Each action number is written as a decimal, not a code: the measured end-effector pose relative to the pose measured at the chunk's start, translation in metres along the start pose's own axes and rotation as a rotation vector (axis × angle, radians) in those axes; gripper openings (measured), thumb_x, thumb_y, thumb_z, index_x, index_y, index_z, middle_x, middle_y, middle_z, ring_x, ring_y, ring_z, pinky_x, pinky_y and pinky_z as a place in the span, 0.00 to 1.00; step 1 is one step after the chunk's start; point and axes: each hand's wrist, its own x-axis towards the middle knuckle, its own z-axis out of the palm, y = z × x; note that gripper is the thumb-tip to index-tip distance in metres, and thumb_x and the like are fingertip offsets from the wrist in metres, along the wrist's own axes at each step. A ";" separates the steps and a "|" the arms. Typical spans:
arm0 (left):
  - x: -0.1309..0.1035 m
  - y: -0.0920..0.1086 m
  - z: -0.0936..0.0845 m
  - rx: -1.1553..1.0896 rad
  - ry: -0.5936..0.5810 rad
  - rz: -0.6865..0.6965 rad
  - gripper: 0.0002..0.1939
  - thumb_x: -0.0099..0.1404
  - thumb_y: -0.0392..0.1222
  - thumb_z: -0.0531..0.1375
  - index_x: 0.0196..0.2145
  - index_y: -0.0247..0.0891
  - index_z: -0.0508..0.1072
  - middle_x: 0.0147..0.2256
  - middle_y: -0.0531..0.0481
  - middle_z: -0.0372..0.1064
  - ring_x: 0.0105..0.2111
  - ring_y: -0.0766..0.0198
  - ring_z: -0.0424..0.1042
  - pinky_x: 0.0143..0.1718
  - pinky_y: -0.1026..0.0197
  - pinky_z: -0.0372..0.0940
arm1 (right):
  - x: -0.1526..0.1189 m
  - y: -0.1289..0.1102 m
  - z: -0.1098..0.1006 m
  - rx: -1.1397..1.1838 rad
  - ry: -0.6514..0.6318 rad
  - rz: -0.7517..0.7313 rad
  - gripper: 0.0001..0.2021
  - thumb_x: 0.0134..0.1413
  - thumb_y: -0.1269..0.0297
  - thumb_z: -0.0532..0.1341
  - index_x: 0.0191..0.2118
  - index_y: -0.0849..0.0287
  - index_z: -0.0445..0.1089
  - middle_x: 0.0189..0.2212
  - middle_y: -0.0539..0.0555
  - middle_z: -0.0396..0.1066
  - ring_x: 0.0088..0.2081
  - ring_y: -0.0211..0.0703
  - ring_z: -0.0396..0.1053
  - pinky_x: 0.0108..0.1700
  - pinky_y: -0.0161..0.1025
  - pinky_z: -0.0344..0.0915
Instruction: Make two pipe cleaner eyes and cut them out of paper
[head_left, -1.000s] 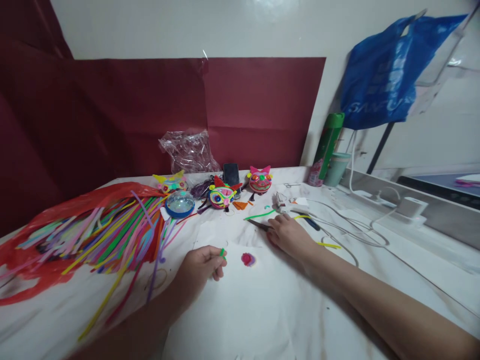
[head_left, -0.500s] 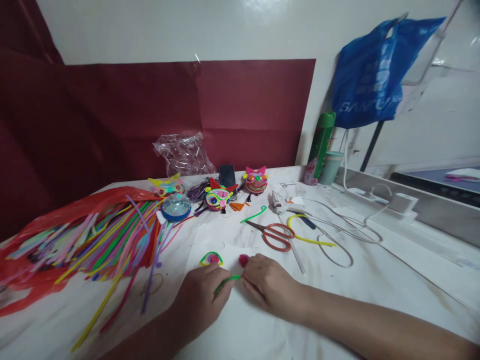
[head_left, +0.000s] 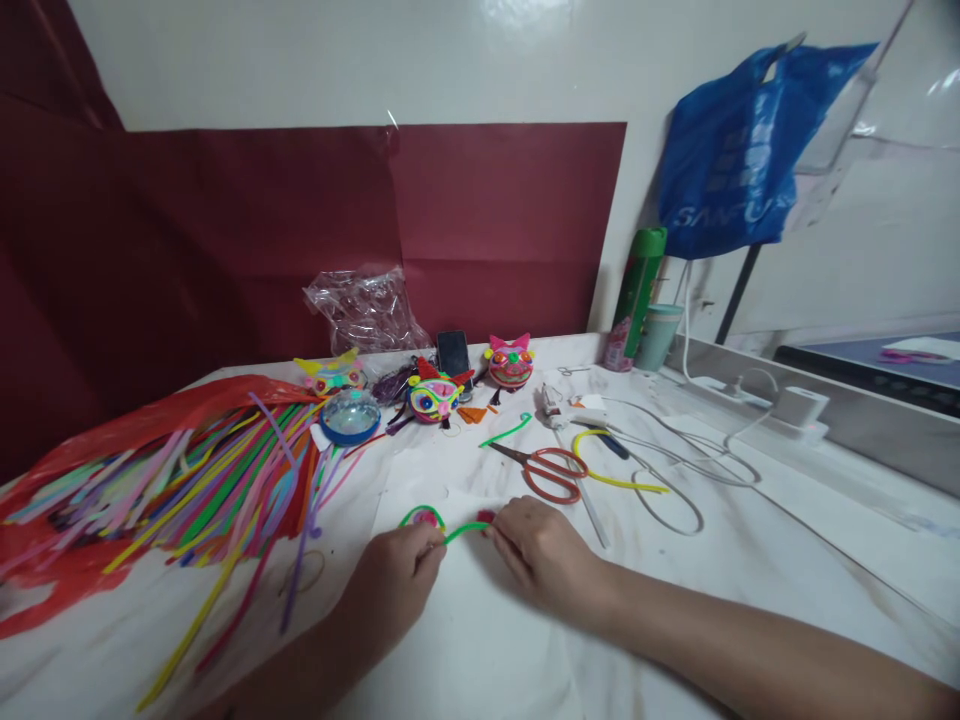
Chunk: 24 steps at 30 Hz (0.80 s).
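Working over a white paper sheet point(head_left: 465, 650), left hand point(head_left: 401, 570) and right hand point(head_left: 546, 555) have shifted a thin fuzzy green strip point(head_left: 466, 529) slightly away from the body, fingers of both pinching it, so neither is free. Bare paper bodyward; far side tight, pink-centred green-edged ornament point(head_left: 426, 519) past left fingertips, small dark-red piece point(head_left: 486, 517) at right.

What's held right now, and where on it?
A green pipe cleaner: the left hand pinches its left part, the right hand its right part. The fingers hide its exact ends.
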 end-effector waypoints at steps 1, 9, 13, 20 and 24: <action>0.000 0.000 -0.001 0.016 0.021 -0.006 0.11 0.60 0.35 0.54 0.20 0.40 0.62 0.16 0.58 0.54 0.17 0.68 0.56 0.21 0.65 0.49 | 0.000 -0.001 0.000 0.009 -0.004 0.007 0.18 0.65 0.67 0.45 0.26 0.60 0.65 0.22 0.57 0.68 0.26 0.42 0.64 0.31 0.38 0.55; 0.001 -0.001 -0.002 0.145 0.048 0.057 0.16 0.62 0.41 0.51 0.20 0.41 0.48 0.17 0.58 0.46 0.18 0.68 0.51 0.23 0.64 0.47 | 0.002 0.003 -0.004 0.169 -0.002 0.072 0.13 0.63 0.67 0.49 0.38 0.63 0.70 0.30 0.60 0.71 0.33 0.46 0.67 0.36 0.39 0.64; 0.001 0.000 -0.002 0.204 0.031 0.132 0.15 0.62 0.40 0.51 0.20 0.41 0.50 0.17 0.57 0.51 0.18 0.68 0.54 0.22 0.64 0.48 | 0.003 0.004 -0.006 0.290 0.022 0.016 0.12 0.61 0.68 0.53 0.47 0.63 0.68 0.36 0.60 0.73 0.39 0.46 0.69 0.42 0.41 0.66; 0.001 -0.001 -0.003 0.180 0.040 0.209 0.11 0.66 0.41 0.52 0.26 0.40 0.65 0.20 0.55 0.63 0.20 0.68 0.63 0.25 0.66 0.54 | 0.009 0.028 -0.007 0.280 0.042 0.246 0.09 0.59 0.72 0.54 0.33 0.60 0.71 0.29 0.55 0.72 0.32 0.41 0.69 0.36 0.37 0.65; -0.003 0.003 -0.005 0.224 -0.104 0.476 0.12 0.67 0.37 0.51 0.26 0.38 0.67 0.22 0.52 0.67 0.23 0.66 0.67 0.27 0.64 0.55 | 0.013 0.055 -0.005 0.205 0.084 0.422 0.07 0.53 0.75 0.57 0.33 0.61 0.73 0.31 0.54 0.73 0.34 0.42 0.69 0.37 0.37 0.64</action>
